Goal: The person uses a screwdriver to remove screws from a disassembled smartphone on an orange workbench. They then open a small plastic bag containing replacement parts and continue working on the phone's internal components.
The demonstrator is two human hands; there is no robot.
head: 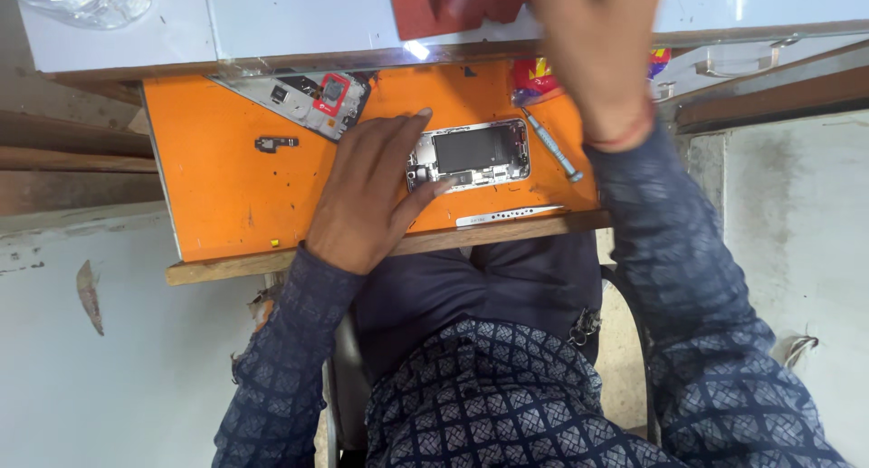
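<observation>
An opened phone body (471, 154) is seen at the centre of the frame on an orange mat (217, 178) covering the table (226, 271). The left hand (371, 192) is laid flat, fingers spread, on the phone's left end. The right hand (593, 52), blurred at the upper right, is raised above the mat; its grip cannot be told. A screwdriver (554, 147) lies just right of the phone.

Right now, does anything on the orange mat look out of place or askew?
A second opened phone panel lies skewed at the orange mat's far corner. A small loose part sits alone. The left hand touches the opened phone; nothing spilled.
</observation>
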